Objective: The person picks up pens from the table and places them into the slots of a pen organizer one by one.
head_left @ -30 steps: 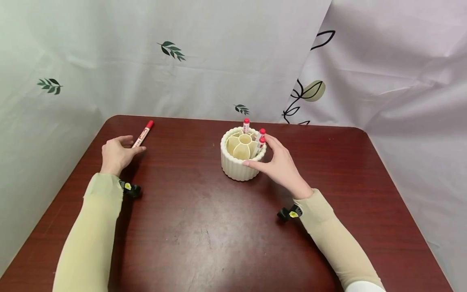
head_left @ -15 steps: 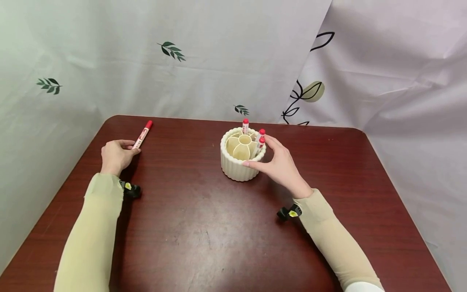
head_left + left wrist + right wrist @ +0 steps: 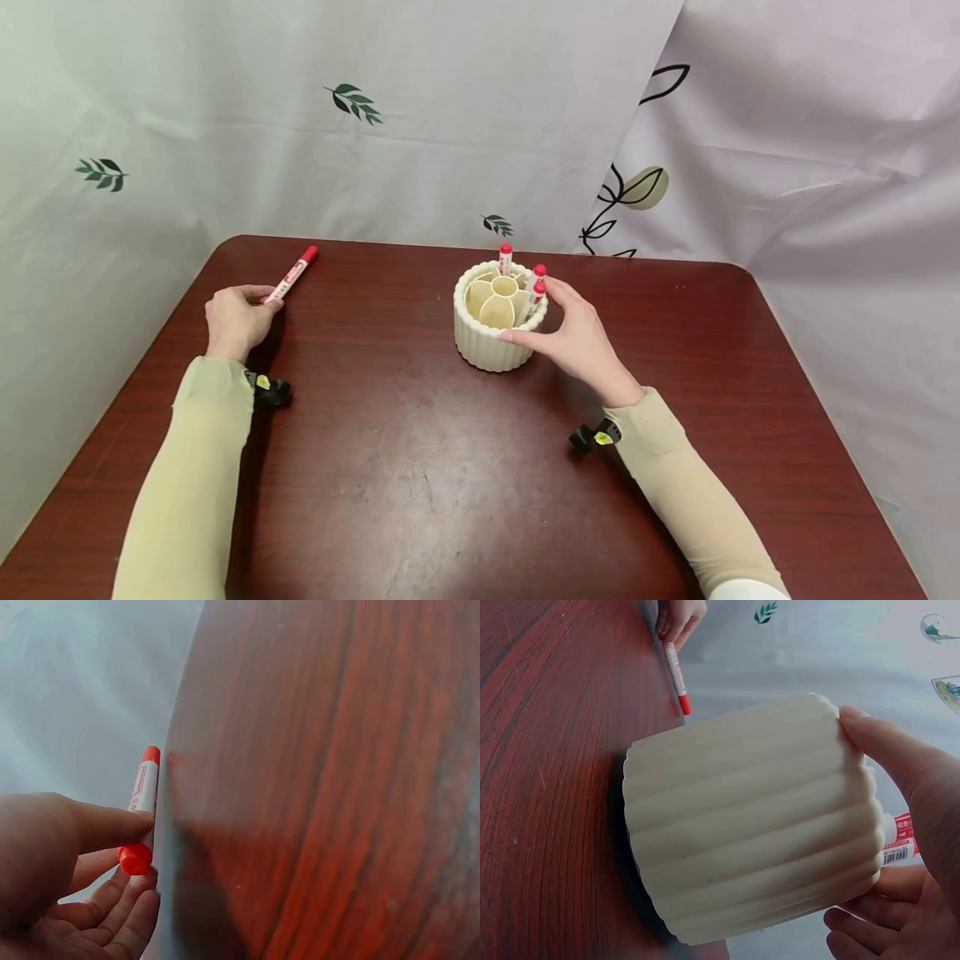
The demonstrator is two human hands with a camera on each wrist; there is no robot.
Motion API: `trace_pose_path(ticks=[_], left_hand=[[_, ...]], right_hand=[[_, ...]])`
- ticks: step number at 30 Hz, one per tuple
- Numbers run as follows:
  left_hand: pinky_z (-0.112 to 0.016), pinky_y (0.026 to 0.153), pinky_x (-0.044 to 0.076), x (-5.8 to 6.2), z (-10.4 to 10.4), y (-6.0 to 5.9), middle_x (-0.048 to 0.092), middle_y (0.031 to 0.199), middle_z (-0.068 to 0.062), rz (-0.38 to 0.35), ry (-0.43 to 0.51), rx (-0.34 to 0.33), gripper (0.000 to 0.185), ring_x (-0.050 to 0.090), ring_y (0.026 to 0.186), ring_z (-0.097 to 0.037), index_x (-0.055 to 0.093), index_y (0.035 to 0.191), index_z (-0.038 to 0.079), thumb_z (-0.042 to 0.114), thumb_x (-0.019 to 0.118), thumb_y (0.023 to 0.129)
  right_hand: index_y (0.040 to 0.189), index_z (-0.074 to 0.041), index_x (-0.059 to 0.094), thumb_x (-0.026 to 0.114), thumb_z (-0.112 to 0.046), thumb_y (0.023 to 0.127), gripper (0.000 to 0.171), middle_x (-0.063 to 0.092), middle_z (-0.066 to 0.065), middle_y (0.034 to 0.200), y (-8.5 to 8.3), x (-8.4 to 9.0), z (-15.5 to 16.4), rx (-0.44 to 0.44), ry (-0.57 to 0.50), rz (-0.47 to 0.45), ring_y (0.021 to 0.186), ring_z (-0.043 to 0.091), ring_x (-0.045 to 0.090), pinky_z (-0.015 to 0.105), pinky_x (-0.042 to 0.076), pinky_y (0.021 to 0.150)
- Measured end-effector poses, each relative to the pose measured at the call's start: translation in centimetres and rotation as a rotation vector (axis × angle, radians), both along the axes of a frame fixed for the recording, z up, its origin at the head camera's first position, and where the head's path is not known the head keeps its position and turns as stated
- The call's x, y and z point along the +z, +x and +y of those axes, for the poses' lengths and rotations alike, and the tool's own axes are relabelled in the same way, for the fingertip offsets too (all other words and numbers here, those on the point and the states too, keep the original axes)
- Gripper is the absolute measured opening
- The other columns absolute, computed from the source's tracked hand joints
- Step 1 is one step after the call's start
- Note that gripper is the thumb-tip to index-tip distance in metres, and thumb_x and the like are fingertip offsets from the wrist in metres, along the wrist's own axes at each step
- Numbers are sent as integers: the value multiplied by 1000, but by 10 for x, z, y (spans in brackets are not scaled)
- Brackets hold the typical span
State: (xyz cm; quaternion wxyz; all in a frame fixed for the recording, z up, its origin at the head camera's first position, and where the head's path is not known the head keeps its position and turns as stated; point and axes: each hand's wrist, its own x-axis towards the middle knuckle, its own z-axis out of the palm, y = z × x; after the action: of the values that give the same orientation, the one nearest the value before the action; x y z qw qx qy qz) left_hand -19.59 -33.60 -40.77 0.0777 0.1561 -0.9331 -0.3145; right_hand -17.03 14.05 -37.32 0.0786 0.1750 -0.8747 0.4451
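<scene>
My left hand (image 3: 236,323) pinches a white marker with red ends (image 3: 292,273) between thumb and fingers, at the table's far left. In the left wrist view one red end of the marker (image 3: 142,796) pokes out below the thumb toward the camera. My right hand (image 3: 583,343) holds the cream ribbed pen holder (image 3: 480,342) at its rim, thumb on the near side and fingers behind. Inside the divided holder stand a marker (image 3: 506,260) at the back and two more red-capped markers (image 3: 538,277) at the right, close to the right fingers.
The dark red-brown wooden table (image 3: 390,433) has rounded far corners. A pale cloth (image 3: 420,150) with leaf prints hangs behind it and along the sides. Small black cameras (image 3: 273,392) are strapped to both wrists.
The left thumb and fingers, spread around the marker a second ago, have come together on its near end. The marker has shifted only slightly. The right hand and the pen holder stay put.
</scene>
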Motion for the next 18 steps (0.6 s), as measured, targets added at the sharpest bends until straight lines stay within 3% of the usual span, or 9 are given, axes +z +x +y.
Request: trace_pose_path(ticks=[9,18], left_hand=[[-50,97,38,12,2,3,65,121,-26,98,48,68,44,50,118,-42,69,129,1,34,57,103],[-44,97,37,28,19,5,67,120,-19,230,119,97,42,53,121,-34,73,127,8,38,62,100]], right_hand=[[145,-18,56,90,-54,73,88,54,-6,143,0,-1,1,2,-5,-17,131,9,48,41,39,110],[145,-18,57,91,-50,73,86,55,-7,141,0,0,0,7,-12,-12,129,8,49,38,39,110]])
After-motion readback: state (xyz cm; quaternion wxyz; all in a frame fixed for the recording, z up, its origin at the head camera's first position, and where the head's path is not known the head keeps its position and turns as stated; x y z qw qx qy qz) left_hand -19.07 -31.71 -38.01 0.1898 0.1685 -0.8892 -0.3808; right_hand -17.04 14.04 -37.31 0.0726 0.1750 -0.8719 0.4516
